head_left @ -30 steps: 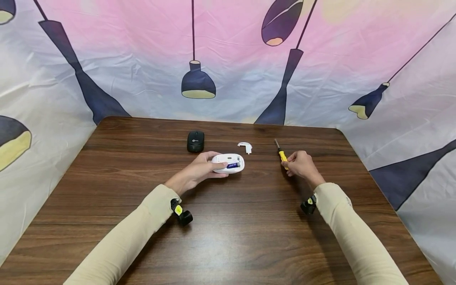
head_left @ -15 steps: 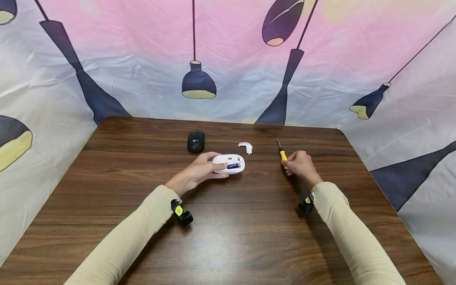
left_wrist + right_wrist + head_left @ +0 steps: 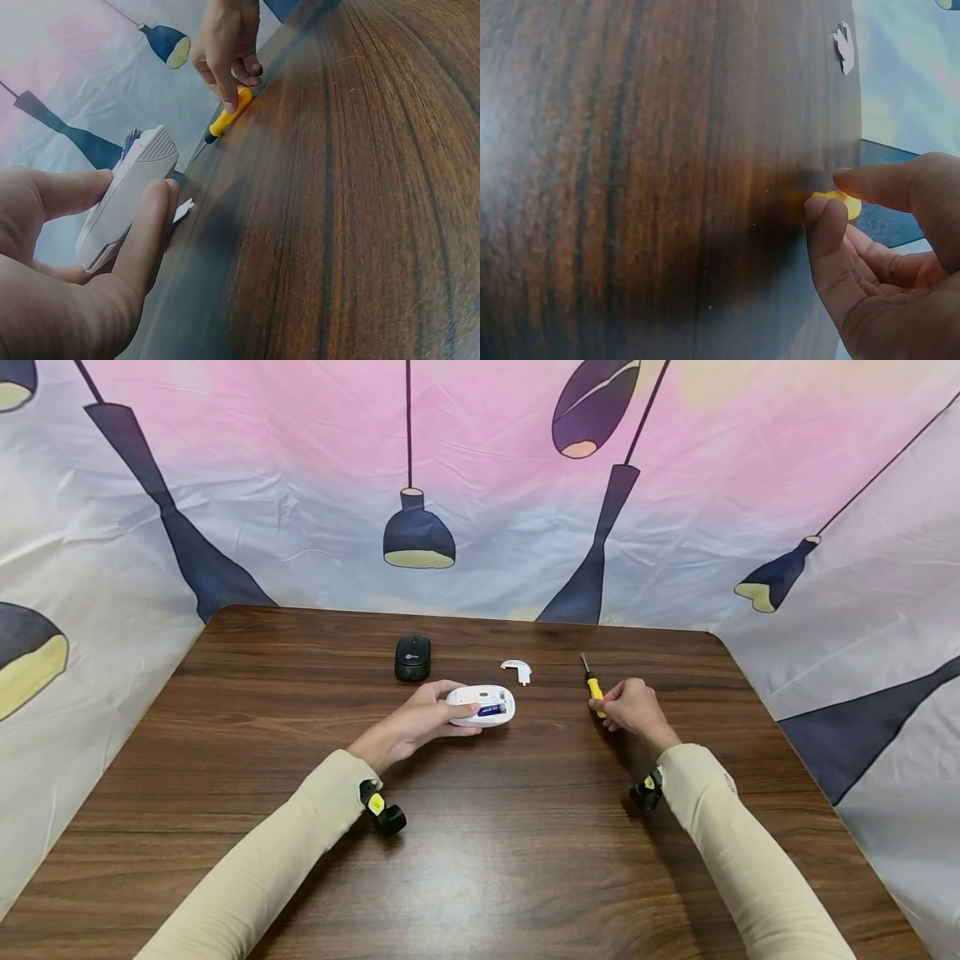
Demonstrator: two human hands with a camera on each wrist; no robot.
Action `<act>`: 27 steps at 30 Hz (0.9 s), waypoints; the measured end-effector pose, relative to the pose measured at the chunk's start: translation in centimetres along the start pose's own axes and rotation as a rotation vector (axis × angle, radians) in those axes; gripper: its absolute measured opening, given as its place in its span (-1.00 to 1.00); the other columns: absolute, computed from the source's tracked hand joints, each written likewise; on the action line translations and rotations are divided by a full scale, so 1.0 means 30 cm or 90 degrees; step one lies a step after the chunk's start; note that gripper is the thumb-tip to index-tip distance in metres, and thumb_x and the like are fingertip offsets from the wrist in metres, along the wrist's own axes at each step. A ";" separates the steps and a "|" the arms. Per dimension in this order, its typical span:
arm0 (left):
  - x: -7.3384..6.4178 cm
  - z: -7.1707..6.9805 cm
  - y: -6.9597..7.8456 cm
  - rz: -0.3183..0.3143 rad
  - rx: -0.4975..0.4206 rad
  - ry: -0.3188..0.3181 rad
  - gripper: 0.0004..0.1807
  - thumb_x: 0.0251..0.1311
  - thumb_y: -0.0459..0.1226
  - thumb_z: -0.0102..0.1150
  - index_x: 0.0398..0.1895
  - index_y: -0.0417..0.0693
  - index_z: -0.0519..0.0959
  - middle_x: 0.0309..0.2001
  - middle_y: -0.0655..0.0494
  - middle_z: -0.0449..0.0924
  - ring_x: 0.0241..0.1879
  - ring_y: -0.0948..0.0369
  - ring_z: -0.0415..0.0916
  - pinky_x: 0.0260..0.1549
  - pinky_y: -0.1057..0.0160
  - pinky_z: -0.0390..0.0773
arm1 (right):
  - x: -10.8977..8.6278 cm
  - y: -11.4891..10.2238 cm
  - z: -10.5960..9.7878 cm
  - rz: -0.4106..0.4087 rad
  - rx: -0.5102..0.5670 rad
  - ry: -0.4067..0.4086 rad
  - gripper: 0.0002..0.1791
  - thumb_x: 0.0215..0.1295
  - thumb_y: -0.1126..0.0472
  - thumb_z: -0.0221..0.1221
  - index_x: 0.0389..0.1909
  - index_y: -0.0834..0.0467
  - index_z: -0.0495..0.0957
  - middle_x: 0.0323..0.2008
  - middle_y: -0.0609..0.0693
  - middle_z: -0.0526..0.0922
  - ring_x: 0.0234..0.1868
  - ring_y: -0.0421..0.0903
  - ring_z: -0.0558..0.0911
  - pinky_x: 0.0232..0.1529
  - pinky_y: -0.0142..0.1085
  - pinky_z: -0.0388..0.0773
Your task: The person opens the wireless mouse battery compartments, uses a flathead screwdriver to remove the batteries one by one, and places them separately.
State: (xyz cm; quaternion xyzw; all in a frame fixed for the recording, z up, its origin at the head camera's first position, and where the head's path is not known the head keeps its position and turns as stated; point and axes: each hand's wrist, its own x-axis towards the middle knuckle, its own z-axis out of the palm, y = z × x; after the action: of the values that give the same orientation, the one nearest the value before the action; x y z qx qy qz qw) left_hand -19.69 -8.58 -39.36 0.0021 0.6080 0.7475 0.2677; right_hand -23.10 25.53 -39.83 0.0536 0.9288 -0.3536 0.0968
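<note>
My left hand (image 3: 420,717) grips a white computer mouse (image 3: 459,697) turned underside up. Its battery bay lies exposed, with a blue battery (image 3: 491,710) inside and my thumb at the battery's left end. In the left wrist view the mouse (image 3: 124,202) appears edge-on between thumb and fingers. Off to the right, my right hand (image 3: 636,710) pinches the yellow handle of a screwdriver (image 3: 596,689), whose metal shaft points toward the far edge. Only a bit of the yellow handle (image 3: 847,204) shows between thumb and fingers in the right wrist view.
Beyond the left hand sits a black mouse (image 3: 412,658) on the brown wooden table (image 3: 480,860). A white battery cover (image 3: 517,670) lies between the white mouse and the screwdriver, farther back. Printed fabric (image 3: 315,527) hangs behind the table's far edge.
The screwdriver's tip has shifted slightly right and then slightly back left in the right hand. The left hand and the white mouse have stayed in place.
</note>
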 end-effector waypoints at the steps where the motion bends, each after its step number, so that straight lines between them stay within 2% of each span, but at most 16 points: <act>1: 0.000 0.001 0.000 0.000 -0.001 0.000 -0.40 0.37 -0.51 0.13 0.40 -0.40 0.15 0.21 -0.32 0.32 -0.01 0.00 0.56 0.04 0.14 0.70 | -0.001 -0.001 -0.002 -0.002 0.001 0.000 -0.69 0.39 0.16 0.29 -0.23 0.41 0.58 -0.50 0.13 0.69 -0.62 -0.19 0.64 -0.50 -0.29 0.73; 11: 0.008 -0.001 -0.002 0.001 -0.005 0.004 -0.40 0.37 -0.52 0.12 0.41 -0.41 0.15 0.21 -0.32 0.32 -0.04 0.02 0.58 0.03 0.15 0.70 | -0.022 -0.012 -0.023 -0.008 -0.025 0.012 -0.66 0.37 0.09 0.31 -0.27 0.34 0.58 -0.49 0.13 0.70 -0.59 -0.16 0.64 -0.47 -0.23 0.74; 17: 0.010 -0.003 -0.005 0.002 -0.007 0.002 -0.40 0.37 -0.52 0.12 0.41 -0.43 0.15 0.22 -0.34 0.31 -0.02 0.00 0.58 0.05 0.13 0.69 | -0.048 -0.038 -0.028 -0.040 -0.053 0.014 -0.68 0.36 0.09 0.33 -0.27 0.30 0.56 -0.43 0.17 0.68 -0.51 -0.06 0.66 -0.45 -0.18 0.73; 22: 0.009 -0.001 -0.004 -0.001 -0.007 0.002 -0.40 0.38 -0.51 0.12 0.41 -0.43 0.15 0.24 -0.35 0.30 -0.01 -0.01 0.57 0.06 0.13 0.69 | -0.070 -0.071 -0.016 -0.066 -0.047 0.001 -0.71 0.35 0.10 0.34 -0.29 0.28 0.59 -0.41 0.14 0.67 -0.45 0.00 0.69 -0.44 -0.19 0.72; 27: 0.014 0.000 -0.007 -0.006 -0.009 0.006 -0.39 0.39 -0.51 0.11 0.42 -0.41 0.14 0.25 -0.35 0.30 0.03 -0.03 0.55 0.05 0.14 0.69 | -0.084 -0.101 0.011 -0.109 -0.039 -0.020 -0.76 0.35 0.13 0.34 -0.30 0.26 0.64 -0.44 0.11 0.65 -0.46 0.00 0.69 -0.48 -0.25 0.70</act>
State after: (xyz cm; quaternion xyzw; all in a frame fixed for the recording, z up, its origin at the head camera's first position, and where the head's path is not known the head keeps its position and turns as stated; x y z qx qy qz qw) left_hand -19.96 -8.38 -39.68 -0.0061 0.6041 0.7504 0.2681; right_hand -21.10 22.97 -37.56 -0.0343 0.9387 -0.3330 0.0822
